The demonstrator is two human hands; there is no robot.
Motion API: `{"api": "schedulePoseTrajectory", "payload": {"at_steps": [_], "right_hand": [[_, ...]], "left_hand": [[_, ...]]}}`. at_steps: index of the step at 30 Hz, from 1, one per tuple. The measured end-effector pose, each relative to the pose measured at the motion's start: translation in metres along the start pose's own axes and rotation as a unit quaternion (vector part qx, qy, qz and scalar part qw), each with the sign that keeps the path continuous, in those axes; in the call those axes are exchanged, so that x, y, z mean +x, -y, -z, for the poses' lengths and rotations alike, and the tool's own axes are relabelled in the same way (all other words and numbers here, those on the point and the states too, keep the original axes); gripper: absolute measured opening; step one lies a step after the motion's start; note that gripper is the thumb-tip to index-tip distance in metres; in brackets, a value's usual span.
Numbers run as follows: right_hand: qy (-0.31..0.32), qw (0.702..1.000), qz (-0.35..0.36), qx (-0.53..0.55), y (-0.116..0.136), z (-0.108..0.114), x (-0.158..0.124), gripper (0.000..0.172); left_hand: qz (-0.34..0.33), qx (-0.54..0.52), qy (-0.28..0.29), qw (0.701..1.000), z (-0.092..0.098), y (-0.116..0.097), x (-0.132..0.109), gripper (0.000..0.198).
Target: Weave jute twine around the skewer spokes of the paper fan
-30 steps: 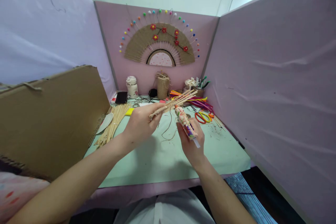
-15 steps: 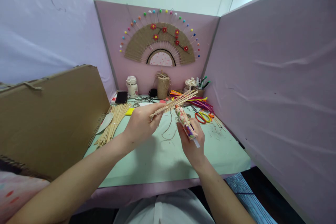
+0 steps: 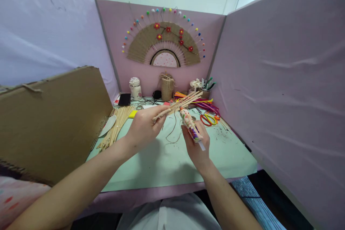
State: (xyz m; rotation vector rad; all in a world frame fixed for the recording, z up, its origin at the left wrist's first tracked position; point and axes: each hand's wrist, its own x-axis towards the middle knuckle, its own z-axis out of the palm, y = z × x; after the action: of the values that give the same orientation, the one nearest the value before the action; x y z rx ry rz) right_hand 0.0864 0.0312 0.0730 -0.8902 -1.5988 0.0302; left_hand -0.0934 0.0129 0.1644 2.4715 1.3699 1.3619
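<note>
Pinched in my left hand is a small bundle of thin wooden sticks, held above the table and slanting up to the right. My right hand is wrapped round a flower-patterned hot glue gun, with a translucent glue stick poking out of its rear end. The gun's orange nozzle is at the underside of the sticks; whether it touches them I cannot tell. A loose piece of twine curls on the table between my hands.
More wooden sticks lie at left beside a large cardboard sheet. Scissors, coloured pipe cleaners, a twine-wrapped pot and a white jar stand or lie toward the back. A decorated fan hangs on the rear panel.
Both hands keep nearly the same place and hold. The near end of the stick bundle has shifted very slightly left; the camera view has moved a little.
</note>
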Motion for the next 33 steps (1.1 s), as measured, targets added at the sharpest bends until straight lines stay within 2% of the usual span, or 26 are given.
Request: {"api": "schedulePoseTrajectory", "payload": {"at_steps": [4,8,11,14,16,18,20,22,23,24,25,27,28,29,31,33], "right_hand": [[-0.004,1.0,-0.015,-0.011,0.002,0.002,0.001,0.016],[-0.036,0.999,-0.025,-0.031,-0.005,0.012,-0.003,0.012],[-0.029,0.997,-0.044,-0.06,-0.035,0.026,-0.014,0.013],[0.032,0.982,-0.113,-0.151,-0.084,0.044,-0.029,0.02],[0.097,0.946,-0.172,-0.258,-0.117,0.057,-0.038,0.027],[0.191,0.886,-0.231,-0.355,-0.139,0.069,-0.045,0.029],[0.262,0.826,-0.27,-0.42,-0.149,0.078,-0.046,0.033],[0.282,0.793,-0.292,-0.454,-0.145,0.083,-0.042,0.038],[0.271,0.795,-0.294,-0.456,-0.139,0.084,-0.038,0.041],[0.251,0.811,-0.287,-0.443,-0.13,0.084,-0.033,0.044],[0.226,0.841,-0.269,-0.412,-0.119,0.082,-0.027,0.046],[0.187,0.926,-0.195,-0.264,-0.091,0.07,-0.013,0.042],[0.181,0.958,-0.158,-0.158,-0.076,0.06,-0.006,0.039],[0.182,0.971,-0.141,-0.059,-0.061,0.048,0.0,0.038],[0.171,0.968,-0.154,0.094,-0.036,0.019,0.012,0.038],[0.149,0.943,-0.214,0.206,-0.02,-0.011,0.021,0.045]], "left_hand": [[0.015,-0.019,0.007,1.0,0.001,0.001,0.0,0.025],[0.01,-0.011,-0.02,1.0,0.003,0.005,0.002,0.023],[0.004,-0.002,-0.036,0.999,0.005,0.007,0.003,0.022],[0.002,-0.008,-0.038,0.999,0.006,0.008,0.002,0.022],[0.009,-0.013,-0.031,0.999,0.004,0.008,0.001,0.023],[0.017,-0.021,-0.021,0.999,0.002,0.008,-0.001,0.025],[0.013,-0.031,-0.015,0.999,0.0,0.007,-0.002,0.027],[-0.002,-0.033,-0.016,0.999,-0.002,0.007,-0.002,0.027],[-0.011,-0.029,-0.02,0.999,-0.003,0.007,-0.003,0.027],[-0.018,-0.024,-0.024,0.999,-0.003,0.007,-0.003,0.026],[-0.025,-0.018,-0.028,0.999,-0.004,0.007,-0.004,0.026],[-0.037,-0.007,-0.033,0.999,-0.005,0.007,-0.005,0.025],[-0.042,-0.002,-0.032,0.999,-0.005,0.007,-0.005,0.024],[-0.045,0.004,-0.03,0.999,-0.006,0.007,-0.006,0.023],[-0.05,0.009,-0.028,0.998,-0.007,0.007,-0.007,0.022],[-0.048,0.004,-0.028,0.998,-0.008,0.007,-0.007,0.022]]}}
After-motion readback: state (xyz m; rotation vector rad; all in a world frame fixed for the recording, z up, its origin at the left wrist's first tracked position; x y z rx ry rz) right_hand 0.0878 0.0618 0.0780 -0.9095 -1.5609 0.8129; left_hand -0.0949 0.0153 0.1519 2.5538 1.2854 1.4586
